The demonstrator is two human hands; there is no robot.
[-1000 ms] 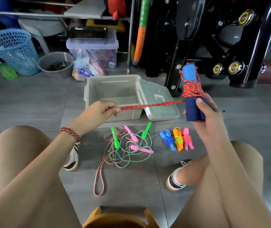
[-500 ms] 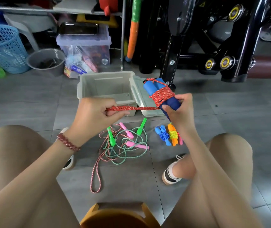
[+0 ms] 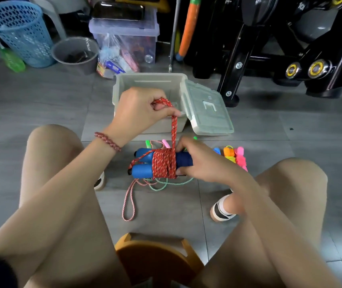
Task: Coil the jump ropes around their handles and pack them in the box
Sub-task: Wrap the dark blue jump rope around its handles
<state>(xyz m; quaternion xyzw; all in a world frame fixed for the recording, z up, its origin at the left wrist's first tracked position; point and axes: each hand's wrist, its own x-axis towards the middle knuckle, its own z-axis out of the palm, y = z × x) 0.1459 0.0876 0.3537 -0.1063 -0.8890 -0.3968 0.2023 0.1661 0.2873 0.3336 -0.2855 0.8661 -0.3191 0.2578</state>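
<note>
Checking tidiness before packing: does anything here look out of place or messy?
Yes: loose ropes lie tangled and uncoiled on the floor beneath the blue handles, unlike the coiled bundles beside them. The box lid leans tilted against the box.

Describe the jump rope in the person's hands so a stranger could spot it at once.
Start at the open grey box on the floor; just in front of it, the right hand grips two thick blue handles side by side. Red speckled cord is wound around them, its loose length held by the left hand. The other ropes nearby have thin, bright handles.
</note>
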